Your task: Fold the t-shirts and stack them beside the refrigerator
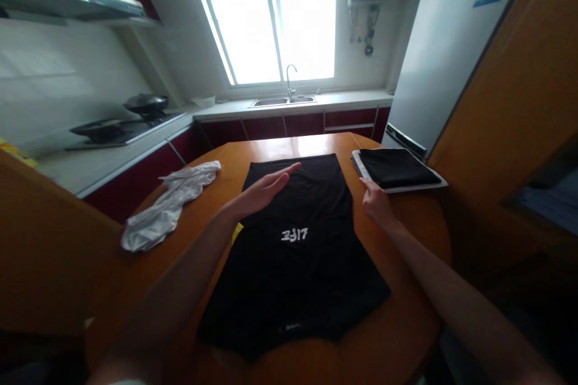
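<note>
A black T-shirt (293, 277) with white lettering lies spread out on the wooden table (406, 264), its upper sides drawn in. My left hand (264, 191) is over its upper left part, fingers stretched out and together with nothing in them. I cannot tell whether that hand touches the fabric. Just right of the shirt, my right hand (378, 204) has its forefinger out towards the near left corner of a folded stack with black cloth (397, 167) on top. Nothing shows in its fingers. A small yellow piece (237, 232) peeks out at the shirt's left edge.
A crumpled white garment (169, 207) lies on the table's left side. Beyond the table runs a counter with a sink (282, 101) under the window. On the left are a stove (129, 129) and pan (147, 103); a refrigerator (438, 54) stands at right.
</note>
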{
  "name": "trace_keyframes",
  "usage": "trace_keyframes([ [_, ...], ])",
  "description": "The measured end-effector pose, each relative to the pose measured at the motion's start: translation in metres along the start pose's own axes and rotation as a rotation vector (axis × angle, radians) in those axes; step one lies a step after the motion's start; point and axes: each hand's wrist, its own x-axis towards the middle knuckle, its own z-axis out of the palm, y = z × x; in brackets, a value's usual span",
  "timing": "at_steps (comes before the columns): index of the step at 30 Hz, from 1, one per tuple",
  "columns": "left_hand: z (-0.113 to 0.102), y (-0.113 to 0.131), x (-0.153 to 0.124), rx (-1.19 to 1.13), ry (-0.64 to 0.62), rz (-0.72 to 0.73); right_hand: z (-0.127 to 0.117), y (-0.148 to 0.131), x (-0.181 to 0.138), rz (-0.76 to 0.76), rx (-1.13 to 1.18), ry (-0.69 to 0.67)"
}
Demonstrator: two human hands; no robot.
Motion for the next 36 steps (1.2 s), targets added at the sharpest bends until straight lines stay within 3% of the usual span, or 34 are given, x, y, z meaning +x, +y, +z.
trace_keyframes([
  [3, -0.019, -0.008, -0.021, 0.142, 0.083, -0.027, -0.001, -0.01, -0.007, -0.049, 0.015, -0.01],
  [6, -0.018, -0.035, -0.047, 0.197, 0.114, -0.092, 0.004, -0.027, -0.02, -0.15, 0.035, -0.082],
  [10, 0.01, -0.073, -0.087, 0.27, 0.043, -0.167, 0.015, -0.051, -0.045, -0.304, 0.04, -0.239],
  [14, 0.05, -0.088, -0.115, 0.41, 0.003, -0.221, 0.027, -0.062, -0.068, -0.39, -0.092, -0.414],
  [18, 0.072, -0.093, -0.122, 0.548, -0.073, -0.23, 0.038, -0.062, -0.079, -0.408, -0.267, -0.537],
  [23, 0.076, -0.099, -0.122, 0.593, -0.139, -0.256, 0.045, -0.058, -0.078, -0.368, -0.344, -0.533],
  [28, 0.078, -0.105, -0.123, 0.621, -0.129, -0.233, 0.048, -0.058, -0.076, -0.333, -0.34, -0.498],
  [33, 0.082, -0.114, -0.124, 0.664, -0.098, -0.21, 0.034, -0.075, -0.08, -0.435, -0.203, -0.392],
  [36, 0.082, -0.117, -0.123, 0.659, -0.099, -0.219, 0.018, -0.093, -0.085, -0.551, -0.11, -0.49],
])
